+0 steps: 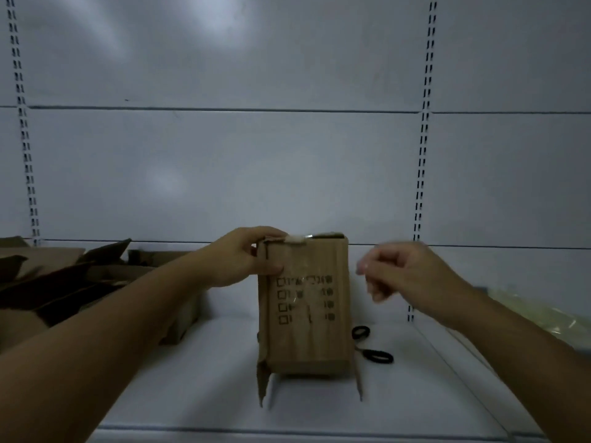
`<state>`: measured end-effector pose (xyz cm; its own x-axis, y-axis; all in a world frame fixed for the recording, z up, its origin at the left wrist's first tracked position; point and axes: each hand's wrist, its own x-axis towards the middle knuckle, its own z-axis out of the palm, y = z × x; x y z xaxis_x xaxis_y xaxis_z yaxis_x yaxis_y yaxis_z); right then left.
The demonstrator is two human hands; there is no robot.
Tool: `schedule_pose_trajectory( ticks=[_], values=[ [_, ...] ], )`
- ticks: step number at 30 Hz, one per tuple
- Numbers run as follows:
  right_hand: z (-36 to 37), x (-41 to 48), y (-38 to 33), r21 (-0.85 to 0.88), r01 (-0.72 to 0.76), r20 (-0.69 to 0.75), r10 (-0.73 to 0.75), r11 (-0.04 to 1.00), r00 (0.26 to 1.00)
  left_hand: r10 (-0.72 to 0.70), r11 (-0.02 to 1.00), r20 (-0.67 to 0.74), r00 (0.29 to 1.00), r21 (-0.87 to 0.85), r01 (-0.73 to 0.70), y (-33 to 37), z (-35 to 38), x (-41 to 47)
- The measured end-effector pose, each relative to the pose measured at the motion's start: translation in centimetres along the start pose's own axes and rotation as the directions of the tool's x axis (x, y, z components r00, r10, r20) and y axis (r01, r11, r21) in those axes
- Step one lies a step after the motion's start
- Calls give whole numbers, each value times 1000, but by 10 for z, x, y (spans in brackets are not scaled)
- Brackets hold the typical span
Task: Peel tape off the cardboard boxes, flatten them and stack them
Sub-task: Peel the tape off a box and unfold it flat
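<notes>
Peeling tape (295, 239). Steadying upright box (303, 334) at middle of surface (192, 394), left hand (243, 260) gripping top left corner. Blurred right hand (406, 273) curled; hold unclear. Next: pinching bunched tape, pulling clear.

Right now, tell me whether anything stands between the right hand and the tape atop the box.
Nothing visible does. The right hand hangs right of the cardboard box, open air between it and the tape; the left hand grips the opposite top corner.
</notes>
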<state>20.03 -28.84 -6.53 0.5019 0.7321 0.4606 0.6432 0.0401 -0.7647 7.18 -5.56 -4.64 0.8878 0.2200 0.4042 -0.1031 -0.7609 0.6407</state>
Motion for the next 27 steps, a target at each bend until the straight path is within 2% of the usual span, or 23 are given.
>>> schedule_pose_trajectory(
  ticks=[1, 2, 3, 5, 7, 9, 12, 16, 19, 21, 23, 25, 27],
  values=[
    [-3, 4, -1, -21, 105, -146, -107, 994, 984, 8, 1000, 43, 999, 30, -9, -1, 5, -3],
    [-3, 8, 1, -114, 171, -191, -190, 979, 963, 9, 1000, 63, 998, 28, -11, -3, 11, -6],
    [0, 12, 6, -240, 199, -142, -237, 950, 961, 12, 1000, 74, 997, 7, -12, -8, 17, -8],
    [10, 19, 29, -423, 187, 69, -174, 886, 982, -1, 1000, 118, 993, 7, 0, -20, 26, -14],
    [25, 21, 48, -479, 210, 190, -132, 852, 973, -45, 995, 172, 984, 100, 28, -32, 33, -18],
    [37, 21, 65, -459, 281, 148, -240, 843, 960, -63, 988, 157, 986, 150, 39, -42, 39, -21],
    [49, 15, 78, -508, 305, 25, -340, 805, 940, -50, 991, 62, 997, 127, 42, -48, 49, -24],
    [54, 3, 86, -599, 301, -37, -401, 742, 915, -96, 988, -3, 995, -119, 95, -36, 68, -30],
    [57, -2, 90, -660, 293, -86, -456, 692, 886, -18, 994, -154, 988, -110, 1, -25, 89, -43],
    [57, -2, 89, -685, 288, -105, -482, 669, 870, -18, 978, -300, 954, -202, -45, -26, 108, -56],
    [58, -2, 89, -679, 295, -109, -490, 672, 865, -100, 959, -472, 876, -279, -41, -36, 126, -67],
    [60, 0, 89, -638, 304, -117, -479, 708, 870, -80, 989, -626, 776, -146, -16, -46, 139, -73],
    [64, 1, 89, -608, 295, -141, -465, 737, 874, -93, 990, -670, 736, -140, -2, -47, 150, -76]
  ],
)
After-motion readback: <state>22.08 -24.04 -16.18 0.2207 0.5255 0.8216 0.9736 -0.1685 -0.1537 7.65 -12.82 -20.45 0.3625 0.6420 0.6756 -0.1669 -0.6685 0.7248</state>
